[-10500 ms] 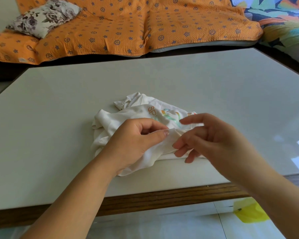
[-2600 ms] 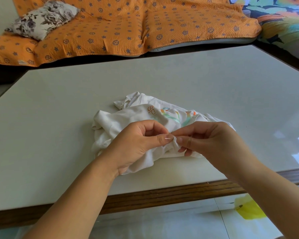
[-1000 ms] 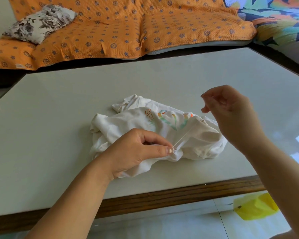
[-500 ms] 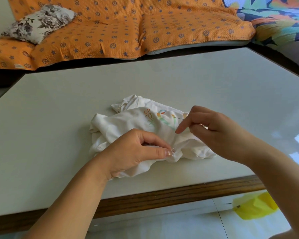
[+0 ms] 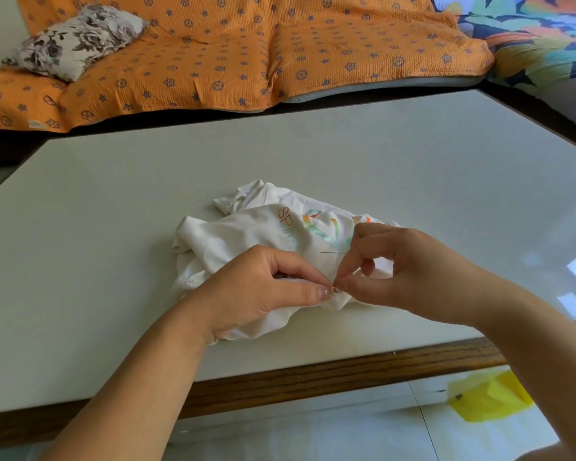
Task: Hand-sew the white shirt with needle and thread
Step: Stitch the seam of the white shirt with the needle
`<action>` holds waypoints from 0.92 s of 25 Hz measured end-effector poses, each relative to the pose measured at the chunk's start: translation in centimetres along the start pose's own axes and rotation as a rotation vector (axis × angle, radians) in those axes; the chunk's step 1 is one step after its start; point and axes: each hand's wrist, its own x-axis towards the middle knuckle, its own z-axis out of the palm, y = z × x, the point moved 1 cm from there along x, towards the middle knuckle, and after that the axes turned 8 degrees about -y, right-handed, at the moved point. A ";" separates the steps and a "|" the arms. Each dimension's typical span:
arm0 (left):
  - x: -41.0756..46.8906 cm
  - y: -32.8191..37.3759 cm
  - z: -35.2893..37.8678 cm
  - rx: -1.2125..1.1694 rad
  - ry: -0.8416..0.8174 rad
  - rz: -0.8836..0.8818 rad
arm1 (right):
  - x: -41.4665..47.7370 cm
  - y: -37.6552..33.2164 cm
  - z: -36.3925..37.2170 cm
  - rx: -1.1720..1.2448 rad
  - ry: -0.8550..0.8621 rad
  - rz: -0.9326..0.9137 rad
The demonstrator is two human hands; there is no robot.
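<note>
A crumpled white shirt with an orange and green print lies on the pale table, near its front edge. My left hand pinches a fold of the shirt between thumb and forefinger. My right hand meets it fingertip to fingertip at that fold, fingers closed. A thin dark needle sticks out leftward from the right forefinger, just above the fabric. The thread is too fine to make out.
The table has a wooden front edge. Behind it stands a sofa with an orange patterned cover and a floral pillow. A yellow bag lies on the floor at the lower right.
One second ago my right hand was raised to the right, drawing thread taut. It has come back down to the fold held by my left hand, which stayed put.
</note>
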 end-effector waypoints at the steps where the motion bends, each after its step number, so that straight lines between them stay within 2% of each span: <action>1: 0.0 0.0 0.0 0.000 0.001 0.000 | 0.0 0.0 0.0 -0.002 0.015 0.000; 7: 0.0 0.1 0.1 -0.003 -0.002 -0.005 | 0.0 -0.5 0.1 -0.048 0.113 0.008; 11: -0.1 0.1 0.1 0.004 -0.002 -0.005 | -0.1 -0.4 -0.6 -0.036 0.229 0.031; 14: -0.1 0.0 0.0 0.006 -0.002 -0.001 | 0.1 0.2 -1.1 -0.128 0.353 0.049; 23: -0.2 -0.1 -0.2 0.042 -0.047 0.016 | 0.9 2.9 -2.8 -0.305 0.631 0.294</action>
